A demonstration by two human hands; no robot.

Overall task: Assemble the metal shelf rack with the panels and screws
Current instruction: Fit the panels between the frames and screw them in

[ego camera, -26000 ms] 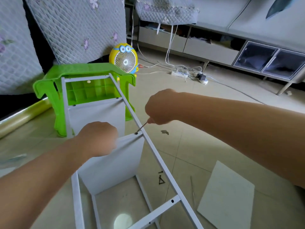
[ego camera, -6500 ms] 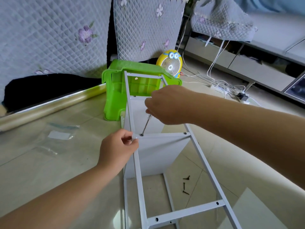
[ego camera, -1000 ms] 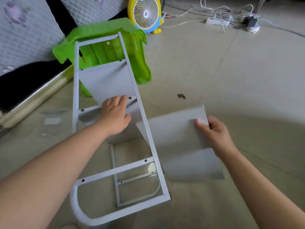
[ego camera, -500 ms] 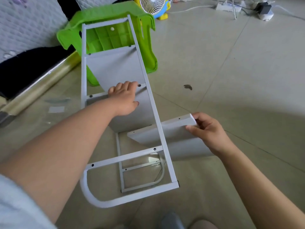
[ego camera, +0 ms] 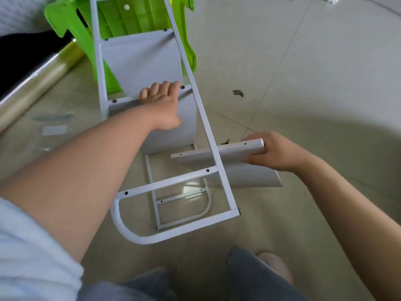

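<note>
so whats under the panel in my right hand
Only floor tile shows around the panel the right hand holds, with dark screws peeking past its far edge. The floor directly beneath is covered.

The left hand (ego camera: pixel 162 105) grips a crossbar of the white rack frame (ego camera: pixel 208 135); the right hand (ego camera: pixel 275 152) holds a loose panel (ego camera: pixel 234 157) slanted under the frame's side rail, above the floor (ego camera: pixel 303 72).

No text, label, brand, number or sign can be read anywhere here: the white frame, the panels, the green stool and the floor bear no legible marks.
</note>
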